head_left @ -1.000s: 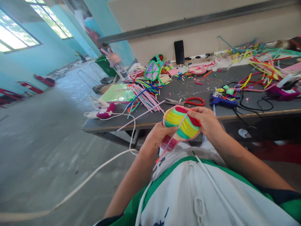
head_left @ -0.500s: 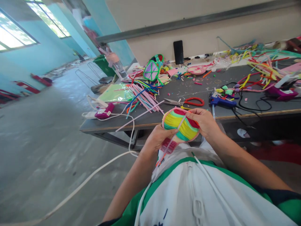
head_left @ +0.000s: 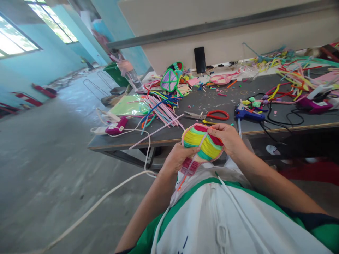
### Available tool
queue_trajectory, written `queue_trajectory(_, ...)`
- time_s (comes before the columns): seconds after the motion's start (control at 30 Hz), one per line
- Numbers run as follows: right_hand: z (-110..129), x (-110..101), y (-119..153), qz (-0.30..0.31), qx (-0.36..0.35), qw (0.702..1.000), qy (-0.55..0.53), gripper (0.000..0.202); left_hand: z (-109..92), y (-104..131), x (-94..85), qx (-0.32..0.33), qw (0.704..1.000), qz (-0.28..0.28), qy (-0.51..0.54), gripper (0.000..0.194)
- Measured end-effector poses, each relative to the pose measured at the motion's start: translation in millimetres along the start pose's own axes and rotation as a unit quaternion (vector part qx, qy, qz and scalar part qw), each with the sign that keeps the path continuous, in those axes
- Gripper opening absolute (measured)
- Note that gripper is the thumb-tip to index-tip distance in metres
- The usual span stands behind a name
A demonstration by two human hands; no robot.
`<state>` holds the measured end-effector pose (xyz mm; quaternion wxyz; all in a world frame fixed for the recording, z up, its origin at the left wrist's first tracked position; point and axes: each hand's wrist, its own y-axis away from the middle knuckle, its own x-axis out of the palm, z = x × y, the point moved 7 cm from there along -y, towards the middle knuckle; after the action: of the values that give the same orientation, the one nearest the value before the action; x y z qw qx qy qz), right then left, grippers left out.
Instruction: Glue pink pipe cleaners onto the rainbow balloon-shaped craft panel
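Note:
A round, striped pipe-cleaner craft piece [head_left: 194, 137] is held up before my lap, banded in yellow, teal and red within a pink rim. Across its face runs a pale lilac pipe cleaner [head_left: 203, 140], its lower end hanging past a dark pink striped part [head_left: 189, 166]. My left hand [head_left: 178, 157] is closed on the lower left of the piece, the thumb pressing the pipe cleaner against it. With thumb and fingers, my right hand [head_left: 226, 139] pinches the strip's upper end at the top right rim. The fingers behind the piece are hidden.
On the dark table [head_left: 116, 140] lie red-handled scissors [head_left: 217, 115], a blue glue gun [head_left: 247, 114] and a bundle of pipe cleaners [head_left: 161, 109]. A phone [head_left: 200, 60] leans at the back near a bottle [head_left: 132, 76]. A white cable [head_left: 106, 195] crosses the left side.
The view has shifted slightly. The craft piece is tilted a little differently, and both hands keep nearly the same hold on it and the lilac pipe cleaner.

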<state>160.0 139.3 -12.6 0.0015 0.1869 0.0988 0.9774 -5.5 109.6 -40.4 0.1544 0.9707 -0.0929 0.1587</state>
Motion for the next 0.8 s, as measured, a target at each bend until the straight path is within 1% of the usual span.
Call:
queue_trajectory(0.17, -0.9, 0.5, -0.3, 0.006, -0.001, 1.000, 0.002, 0.034, 6.8, -1.2, -1.5, -0.003, 1.000, 0.012, 0.013, 0.051)
queue_trajectory(0.37, -3.4, 0.3, -2.7, 0.006, -0.006, 1.000, 0.006, 0.035, 8.9, -0.3, 0.4, -0.014, 0.999, 0.030, 0.038, 0.049)
queue_trajectory(0.57, -5.5, -0.8, -5.7, 0.004, -0.002, 1.000, 0.010, 0.035, 10.3, -2.4, -1.8, -0.020, 0.999, 0.016, 0.036, 0.051)
queue_trajectory(0.7, -7.1, -0.8, -8.2, 0.007, 0.005, 1.000, 0.002, 0.035, 11.0, -2.5, -0.5, -0.021, 0.998, 0.030, 0.043, 0.051)
queue_trajectory(0.8, -8.6, -0.6, -9.7, 0.013, 0.009, 1.000, 0.000, 0.035, 11.5, -1.8, -1.4, -0.026, 0.998, 0.027, 0.043, 0.049)
